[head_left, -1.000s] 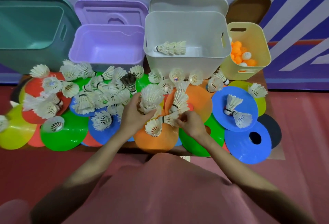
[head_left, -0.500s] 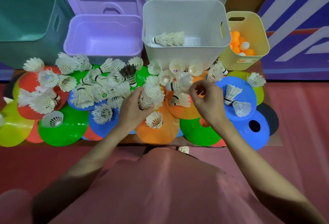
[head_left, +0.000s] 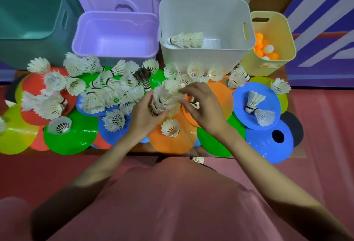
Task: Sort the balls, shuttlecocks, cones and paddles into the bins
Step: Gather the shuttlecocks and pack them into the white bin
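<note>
Many white shuttlecocks (head_left: 107, 91) lie scattered over flat coloured disc cones (head_left: 72, 137). My left hand (head_left: 145, 114) is shut on a nested stack of shuttlecocks (head_left: 161, 101), held above an orange cone (head_left: 172, 143). My right hand (head_left: 201, 104) pinches one shuttlecock (head_left: 173, 86) at the top of that stack. The white bin (head_left: 206, 30) behind holds a nested row of shuttlecocks (head_left: 186, 40). The yellow bin (head_left: 272, 39) at the right holds orange and white balls (head_left: 265, 49).
An empty purple bin (head_left: 115, 36) stands left of the white one, and a teal bin (head_left: 32, 20) at the far left. Lids lean behind the bins. A blue cone (head_left: 268, 143) with a hole lies at the right. A single shuttlecock (head_left: 198, 159) lies near my lap.
My right hand picked one shuttlecock off the orange cone, lifted it, and brought it left to the stack in my left hand. The left hand kept its stack.
</note>
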`<state>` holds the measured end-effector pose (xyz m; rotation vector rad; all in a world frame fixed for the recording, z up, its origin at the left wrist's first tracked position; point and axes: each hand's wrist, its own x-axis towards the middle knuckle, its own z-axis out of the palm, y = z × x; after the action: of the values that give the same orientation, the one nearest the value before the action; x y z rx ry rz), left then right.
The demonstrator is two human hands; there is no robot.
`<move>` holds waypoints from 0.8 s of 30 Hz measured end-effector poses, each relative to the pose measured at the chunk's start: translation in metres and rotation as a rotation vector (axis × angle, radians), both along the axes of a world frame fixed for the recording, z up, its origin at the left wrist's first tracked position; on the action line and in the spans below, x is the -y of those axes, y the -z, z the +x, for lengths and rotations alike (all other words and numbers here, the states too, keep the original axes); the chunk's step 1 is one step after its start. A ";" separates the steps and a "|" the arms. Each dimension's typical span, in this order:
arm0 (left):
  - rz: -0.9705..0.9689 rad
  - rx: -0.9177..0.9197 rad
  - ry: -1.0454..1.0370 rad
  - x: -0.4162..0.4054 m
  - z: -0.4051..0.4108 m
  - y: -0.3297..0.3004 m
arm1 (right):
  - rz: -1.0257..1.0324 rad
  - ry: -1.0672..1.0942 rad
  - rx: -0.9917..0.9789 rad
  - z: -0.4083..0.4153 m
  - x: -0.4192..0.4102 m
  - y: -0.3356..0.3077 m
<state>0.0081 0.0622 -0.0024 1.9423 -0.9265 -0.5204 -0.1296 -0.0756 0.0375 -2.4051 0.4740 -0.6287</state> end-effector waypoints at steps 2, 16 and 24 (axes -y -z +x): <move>-0.027 -0.065 -0.048 -0.004 -0.001 0.002 | 0.055 0.082 0.067 -0.002 -0.003 0.004; -0.034 -0.106 -0.112 -0.018 -0.009 0.008 | 0.033 -0.360 -0.635 -0.008 -0.022 0.078; -0.026 -0.067 -0.097 -0.020 -0.007 0.004 | 0.088 -0.219 -0.362 -0.023 -0.010 0.069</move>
<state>0.0012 0.0823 -0.0068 1.9240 -0.7888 -0.5106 -0.1527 -0.0660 -0.0319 -2.4464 0.3677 -0.0737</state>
